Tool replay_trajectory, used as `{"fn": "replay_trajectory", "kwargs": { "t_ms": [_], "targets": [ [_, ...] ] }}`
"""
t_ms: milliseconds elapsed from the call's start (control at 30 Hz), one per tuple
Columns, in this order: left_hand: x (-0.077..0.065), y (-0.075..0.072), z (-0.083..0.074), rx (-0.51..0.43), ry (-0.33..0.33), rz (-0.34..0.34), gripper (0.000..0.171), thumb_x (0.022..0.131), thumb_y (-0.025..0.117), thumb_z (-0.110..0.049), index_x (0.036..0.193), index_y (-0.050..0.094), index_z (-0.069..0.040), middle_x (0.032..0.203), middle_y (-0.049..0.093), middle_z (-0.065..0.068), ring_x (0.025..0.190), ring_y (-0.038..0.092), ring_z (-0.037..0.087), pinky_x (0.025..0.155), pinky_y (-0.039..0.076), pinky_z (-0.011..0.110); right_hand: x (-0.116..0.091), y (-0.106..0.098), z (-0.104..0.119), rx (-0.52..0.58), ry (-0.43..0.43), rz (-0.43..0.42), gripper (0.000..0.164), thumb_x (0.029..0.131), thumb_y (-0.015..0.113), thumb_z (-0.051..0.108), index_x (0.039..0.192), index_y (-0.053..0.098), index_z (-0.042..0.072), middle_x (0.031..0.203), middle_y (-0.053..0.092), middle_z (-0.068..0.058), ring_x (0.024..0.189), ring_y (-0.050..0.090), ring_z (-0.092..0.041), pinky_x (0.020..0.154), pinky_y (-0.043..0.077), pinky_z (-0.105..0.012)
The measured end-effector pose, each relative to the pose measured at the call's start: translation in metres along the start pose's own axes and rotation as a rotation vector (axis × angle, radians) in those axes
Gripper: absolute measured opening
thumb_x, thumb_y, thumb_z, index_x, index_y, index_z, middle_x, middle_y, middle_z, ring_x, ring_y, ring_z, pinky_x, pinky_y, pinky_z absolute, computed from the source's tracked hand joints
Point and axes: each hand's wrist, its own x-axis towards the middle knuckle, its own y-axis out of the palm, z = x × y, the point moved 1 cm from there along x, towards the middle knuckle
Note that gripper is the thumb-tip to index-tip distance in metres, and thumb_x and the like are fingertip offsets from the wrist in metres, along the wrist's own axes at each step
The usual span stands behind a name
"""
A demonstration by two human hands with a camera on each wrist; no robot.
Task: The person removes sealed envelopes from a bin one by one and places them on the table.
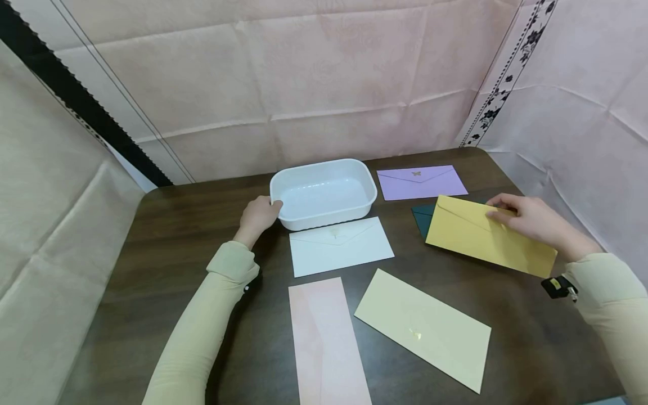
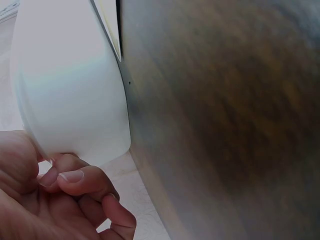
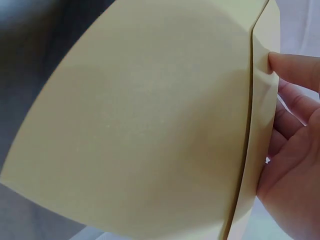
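Note:
With thumb and curled fingers, my left hand (image 1: pixel 259 216) grips the left end of a white plastic basin (image 1: pixel 324 219) near the back of the table. The left wrist view shows the fingers (image 2: pixel 82 180) bent at the basin's rim. My right hand (image 1: pixel 536 220) pinches a yellow envelope (image 1: pixel 476 236) by its flap edge, thumb on the flap side and fingers behind. This envelope tilts over a dark teal envelope (image 1: pixel 423 216), hiding most of it. In front of the basin lies a white envelope (image 1: pixel 344 253). The basin's visible inside holds nothing.
A purple envelope (image 1: pixel 420 185) lies right of the basin. Nearer the front are a pink envelope (image 1: pixel 326 343) and a cream envelope (image 1: pixel 425 329). A pale blue corner (image 1: pixel 610 401) shows at the lower right. Cloth hangs (image 1: pixel 324 84) behind the brown table (image 1: pixel 152 281) and at both sides.

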Motion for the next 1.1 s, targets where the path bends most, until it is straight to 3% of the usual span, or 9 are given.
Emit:
{"fn": "replay_trajectory", "kwargs": {
  "t_ms": [333,800,1100],
  "targets": [
    [0.001,-0.002,0.003,-0.001,-0.009,0.010,0.043,0.105,0.041,-0.032,0.118,0.067,-0.001,0.077,0.055,0.007,0.065,0.047,0.020,0.056,0.036,0.029,-0.030,0.013,-0.003,0.021,0.027,0.078,0.028,0.100,0.063,0.035,0.116,0.069,0.013,0.090,0.062,-0.003,0.079,0.052,-0.017,0.065,0.040,-0.028],
    [0.000,-0.002,-0.003,0.030,-0.013,0.002,0.039,0.105,0.041,-0.033,0.099,0.067,-0.004,0.072,0.052,0.006,0.064,0.047,0.020,0.055,0.036,0.029,-0.070,0.030,-0.010,-0.001,0.018,0.159,0.024,0.099,0.066,0.028,0.114,0.066,0.009,0.084,0.055,0.004,0.072,0.046,-0.004,0.062,0.037,-0.026],
    [-0.001,-0.003,-0.003,0.031,-0.028,0.000,0.041,0.105,0.040,-0.033,0.110,0.068,-0.003,0.074,0.053,0.006,0.065,0.047,0.020,0.055,0.036,0.029,-0.079,0.040,-0.008,0.002,-0.009,0.221,0.018,0.099,0.067,0.023,0.109,0.066,0.009,0.088,0.061,0.007,0.073,0.050,0.001,0.064,0.043,-0.025]
  ]
}}
